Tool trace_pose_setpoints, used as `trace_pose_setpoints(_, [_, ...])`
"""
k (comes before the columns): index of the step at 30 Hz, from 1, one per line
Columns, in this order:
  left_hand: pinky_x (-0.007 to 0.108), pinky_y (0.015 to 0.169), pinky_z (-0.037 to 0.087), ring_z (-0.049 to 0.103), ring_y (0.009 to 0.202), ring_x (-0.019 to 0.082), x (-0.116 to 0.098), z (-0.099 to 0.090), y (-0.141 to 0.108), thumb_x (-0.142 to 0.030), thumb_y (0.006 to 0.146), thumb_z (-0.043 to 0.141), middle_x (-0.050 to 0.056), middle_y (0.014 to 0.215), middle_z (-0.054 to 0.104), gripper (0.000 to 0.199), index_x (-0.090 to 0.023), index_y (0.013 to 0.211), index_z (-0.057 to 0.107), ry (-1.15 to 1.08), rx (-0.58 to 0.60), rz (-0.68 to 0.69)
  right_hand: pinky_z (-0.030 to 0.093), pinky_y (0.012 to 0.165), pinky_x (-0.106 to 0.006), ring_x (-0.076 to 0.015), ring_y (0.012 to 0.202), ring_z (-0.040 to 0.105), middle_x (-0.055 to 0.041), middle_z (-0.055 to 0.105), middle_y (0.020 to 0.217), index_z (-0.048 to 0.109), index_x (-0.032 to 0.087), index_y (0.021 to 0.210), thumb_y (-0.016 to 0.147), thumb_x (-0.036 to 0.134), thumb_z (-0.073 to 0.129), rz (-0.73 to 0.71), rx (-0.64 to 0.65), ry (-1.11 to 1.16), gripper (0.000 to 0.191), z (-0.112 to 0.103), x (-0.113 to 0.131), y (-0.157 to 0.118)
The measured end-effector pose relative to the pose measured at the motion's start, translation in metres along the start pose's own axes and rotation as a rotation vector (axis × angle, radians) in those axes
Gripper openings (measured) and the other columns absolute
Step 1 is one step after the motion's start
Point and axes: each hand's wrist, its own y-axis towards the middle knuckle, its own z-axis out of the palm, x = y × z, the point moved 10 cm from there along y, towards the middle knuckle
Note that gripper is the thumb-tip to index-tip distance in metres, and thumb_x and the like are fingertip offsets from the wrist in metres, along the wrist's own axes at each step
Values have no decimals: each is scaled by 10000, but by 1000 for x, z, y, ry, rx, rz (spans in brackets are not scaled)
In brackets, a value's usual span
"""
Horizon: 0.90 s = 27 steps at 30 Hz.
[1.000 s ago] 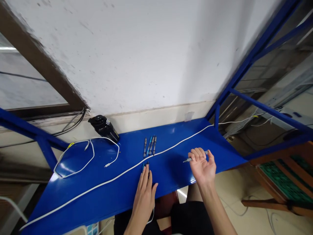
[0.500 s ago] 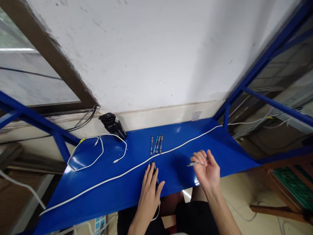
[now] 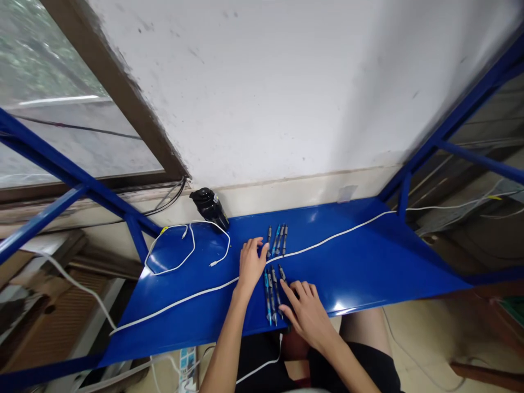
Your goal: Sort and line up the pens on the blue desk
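Observation:
Four slim blue-and-grey pens (image 3: 277,240) lie side by side at the far side of the blue metal table (image 3: 368,256). A second group of several similar pens (image 3: 271,295) lies closer to me, on the near side of a long white cable (image 3: 327,240). My right hand (image 3: 307,311) rests against the rightmost pen of this nearer group, its fingers extended, and no pen shows in its grip. My left hand (image 3: 251,263) sits on the tabletop with its fingers lightly curled and empty, just left of both groups and over the cable.
A black bottle (image 3: 209,207) stands against the wall behind a looped short white cable (image 3: 172,248). Blue metal frame bars rise at both table ends. A window is at the left, and cables run along the floor below.
The pen held in my right hand no longer shows there, and that hand has moved left to the nearer pens. My left hand has moved off those pens to their left.

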Motion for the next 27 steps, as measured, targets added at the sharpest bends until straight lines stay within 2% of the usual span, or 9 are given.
trace_pose_setpoints(5, [388,981,483,693,1102,287,0,23,32,-336,1026,649,98,1047,775,205,-199,1166,710,156,151,-105,514,963,-507,-326,1108,599,-164,664,1273,475,210,1634,1106,441,529,-36,-8,-93,580,1,11,6])
trace_pose_setpoints(10, [341,897,491,740,1019,262,1,23,35,-259,997,639,89,979,809,134,-211,1067,743,142,193,-180,517,997,-486,-327,1201,603,-176,638,1372,546,201,1574,1107,341,520,-58,-4,-59,488,1,19,9])
trace_pose_setpoints(16, [319,803,502,752,904,249,7,16,32,-197,885,709,68,896,808,65,-219,923,756,112,218,-244,527,1003,-492,-332,1226,614,-172,646,1406,527,210,1584,1106,315,516,-87,-11,-41,490,8,23,8])
trace_pose_setpoints(18, [302,807,511,734,869,214,1,6,28,-209,909,693,61,924,802,85,-208,969,753,-13,166,-216,531,1007,-499,-332,1233,618,-168,649,1413,531,217,1578,1103,315,527,-94,-17,-35,485,10,21,7])
trace_pose_setpoints(21, [288,818,530,707,852,188,-14,-13,12,-336,953,710,60,941,776,167,-182,1010,739,-468,70,-172,542,1011,-505,-332,1243,630,-158,660,1415,528,243,1579,1098,318,543,-100,-35,-13,487,11,18,5])
trace_pose_setpoints(24, [277,814,541,694,852,182,-27,-24,-18,-458,942,760,49,921,747,291,-178,1012,725,-835,79,-250,555,1021,-517,-337,1251,643,-152,669,1409,527,266,1572,1091,326,555,-83,-56,45,485,9,14,3])
trace_pose_setpoints(27, [270,831,542,694,884,184,-47,-25,-46,-463,951,768,55,937,740,293,-180,1016,723,-959,135,-302,570,1048,-511,-329,1280,649,-150,660,1423,522,276,1552,1083,346,572,-24,-81,178,477,5,5,1])
